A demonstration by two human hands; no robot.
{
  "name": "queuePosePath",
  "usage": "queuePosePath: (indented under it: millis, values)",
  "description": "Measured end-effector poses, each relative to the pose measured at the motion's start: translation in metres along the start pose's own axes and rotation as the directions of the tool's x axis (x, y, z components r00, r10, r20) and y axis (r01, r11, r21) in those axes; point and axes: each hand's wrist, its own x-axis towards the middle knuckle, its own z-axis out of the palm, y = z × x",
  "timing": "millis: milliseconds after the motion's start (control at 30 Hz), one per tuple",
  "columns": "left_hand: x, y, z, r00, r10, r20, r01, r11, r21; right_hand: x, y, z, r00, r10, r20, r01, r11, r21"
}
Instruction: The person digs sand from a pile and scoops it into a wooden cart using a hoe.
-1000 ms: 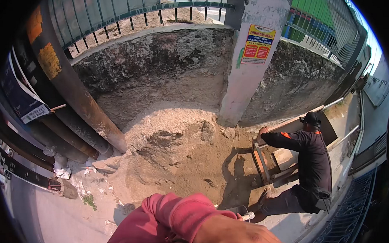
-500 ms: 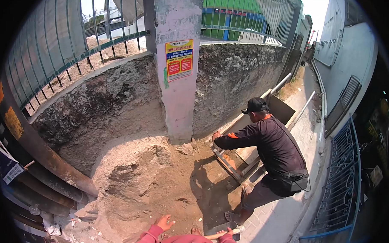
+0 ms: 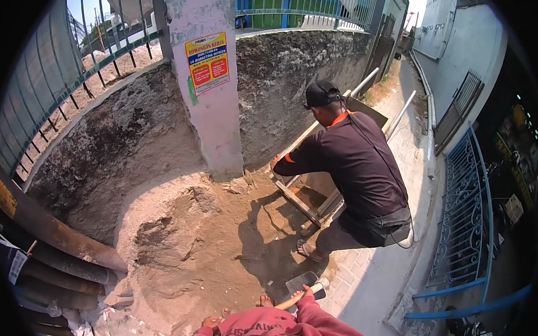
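My right hand point(image 3: 304, 292) is closed around the pale wooden handle of a hoe point(image 3: 287, 302). The hoe's dark flat blade rests low, close to the paving edge, and my red sleeve hides the rest of the handle. At the lower left, my left hand point(image 3: 212, 324) is close to my body, partly covered by the red sweater; its fingers do not show clearly. A mound of sand point(image 3: 159, 247) slopes down in front of my bare feet. Beyond it a person in a dark shirt and black cap point(image 3: 364, 165) bends over a wooden-framed cart point(image 3: 297, 203), one hand on its frame.
A rough wall point(image 3: 296, 80) and a pillar point(image 3: 202, 124) with a poster stand behind the sand. Thick rusty pipes point(image 3: 59, 232) lean at the left. On the right are a paved alley point(image 3: 360, 272) and a blue metal gate point(image 3: 466, 216).
My left hand, spread over the sand before, has drawn down and back toward my body. My view has shifted right and down. The other person leans further over the cart.
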Motion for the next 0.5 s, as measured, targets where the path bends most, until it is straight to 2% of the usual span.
queuePosePath:
  millis: [33, 100, 133, 267, 333, 367, 400, 500]
  values:
    - [0.002, -0.006, 0.001, 0.999, -0.009, -0.031, 0.006, 0.997, -0.083, 0.004, 0.0, -0.001, 1.0, 0.003, 0.005, -0.003, 1.0, 0.001]
    - [0.002, -0.011, 0.006, 0.999, -0.013, -0.051, 0.007, 0.994, -0.112, 0.011, -0.002, 0.002, 0.998, 0.065, 0.011, -0.065, 0.998, -0.019]
    - [0.002, -0.013, 0.006, 0.998, -0.02, -0.064, 0.011, 0.99, -0.142, 0.015, -0.002, 0.004, 0.997, 0.073, -0.037, -0.074, 0.997, -0.031]
    - [-0.019, 0.001, 0.0, 0.994, 0.037, -0.098, -0.049, 0.991, -0.128, 0.026, 0.002, -0.003, 0.995, 0.094, -0.034, -0.095, 0.994, -0.044]
    - [-0.023, 0.012, -0.002, 0.99, -0.061, -0.127, 0.051, 0.995, -0.083, 0.041, 0.002, -0.007, 0.991, 0.132, -0.022, -0.133, 0.99, -0.04]
    - [-0.03, 0.024, -0.002, 0.99, -0.06, -0.13, 0.05, 0.995, -0.085, 0.047, 0.003, -0.009, 0.985, 0.172, -0.016, -0.172, 0.984, -0.04]
    - [-0.037, 0.037, -0.003, 0.985, -0.097, -0.146, 0.081, 0.99, -0.112, 0.055, 0.004, -0.01, 0.984, 0.16, -0.079, -0.165, 0.984, -0.065]
    - [-0.049, 0.067, -0.009, 0.977, -0.151, -0.152, 0.13, 0.982, -0.139, 0.036, 0.004, -0.003, 0.992, 0.09, -0.087, -0.094, 0.994, -0.047]
